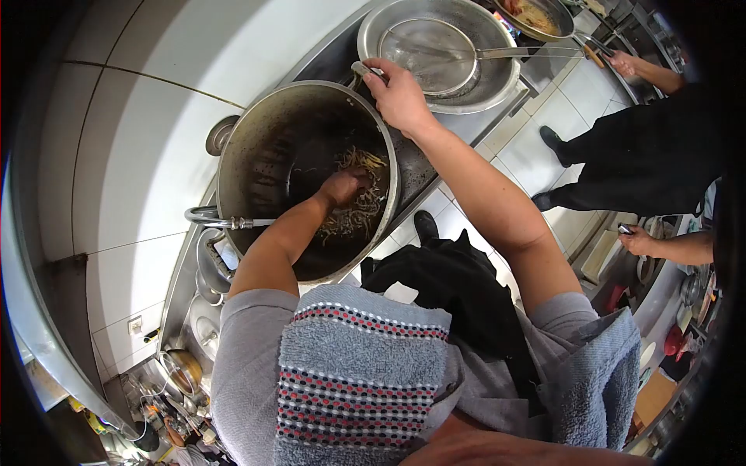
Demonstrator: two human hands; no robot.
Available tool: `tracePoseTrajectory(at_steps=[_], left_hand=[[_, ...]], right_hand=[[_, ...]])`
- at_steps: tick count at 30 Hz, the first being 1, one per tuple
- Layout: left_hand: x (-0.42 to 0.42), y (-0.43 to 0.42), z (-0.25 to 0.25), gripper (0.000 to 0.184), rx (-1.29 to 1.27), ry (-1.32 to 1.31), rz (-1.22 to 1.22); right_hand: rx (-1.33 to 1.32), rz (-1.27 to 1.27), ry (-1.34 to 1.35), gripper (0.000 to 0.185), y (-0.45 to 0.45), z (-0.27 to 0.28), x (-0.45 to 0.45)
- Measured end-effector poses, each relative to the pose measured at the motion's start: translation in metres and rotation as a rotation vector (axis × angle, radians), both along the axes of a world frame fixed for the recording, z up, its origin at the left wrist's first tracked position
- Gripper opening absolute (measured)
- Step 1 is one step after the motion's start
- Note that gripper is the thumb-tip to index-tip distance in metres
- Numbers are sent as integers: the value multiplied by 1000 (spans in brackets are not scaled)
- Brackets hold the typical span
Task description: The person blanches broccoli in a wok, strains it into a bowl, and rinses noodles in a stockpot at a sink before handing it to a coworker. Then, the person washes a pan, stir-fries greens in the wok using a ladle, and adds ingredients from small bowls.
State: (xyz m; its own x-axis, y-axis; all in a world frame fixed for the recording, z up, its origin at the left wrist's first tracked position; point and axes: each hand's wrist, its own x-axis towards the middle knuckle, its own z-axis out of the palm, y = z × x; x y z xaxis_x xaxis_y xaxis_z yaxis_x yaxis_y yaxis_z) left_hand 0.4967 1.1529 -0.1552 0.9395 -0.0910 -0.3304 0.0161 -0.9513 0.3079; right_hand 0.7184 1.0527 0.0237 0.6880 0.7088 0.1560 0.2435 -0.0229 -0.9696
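A large deep metal pot [268, 124] stands tilted before me, its inside dark and stained. Down in it, my left hand [345, 187] reaches into pale, stringy scraps [365, 213]; its fingers are curled and partly hidden among them. My right hand [395, 92] is wrapped round the pot's side handle [364, 71] at the upper rim. Just beyond that hand, a round strainer [427, 58] rests in a wide metal basin [493, 89].
At the right, another person [645, 155] in dark clothing holds a pan [536, 17] by its handle. A metal faucet [225, 223] crosses the pot's left rim. Tiled wall [155, 140] rises at the left. Crowded utensils and bowls line the lower left and the right-hand counter.
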Motion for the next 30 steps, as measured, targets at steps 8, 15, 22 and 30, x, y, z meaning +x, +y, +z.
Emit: tracePoseTrajectory(at_steps=[8,15,22,30], left_hand=[[-6,1,-12,36,101,-2,29],[-7,-7,4,31,73,52,81],[-4,2,-25,33,53,17,19],[1,9,1,30,-211,-53,393]], right_hand=[[11,-1,-44,32,3,-6,0],[27,3,-69,32,9,-13,-3],[-8,-10,-108,33,2,-7,2],[-52,33,-55,34,3,-25,12]])
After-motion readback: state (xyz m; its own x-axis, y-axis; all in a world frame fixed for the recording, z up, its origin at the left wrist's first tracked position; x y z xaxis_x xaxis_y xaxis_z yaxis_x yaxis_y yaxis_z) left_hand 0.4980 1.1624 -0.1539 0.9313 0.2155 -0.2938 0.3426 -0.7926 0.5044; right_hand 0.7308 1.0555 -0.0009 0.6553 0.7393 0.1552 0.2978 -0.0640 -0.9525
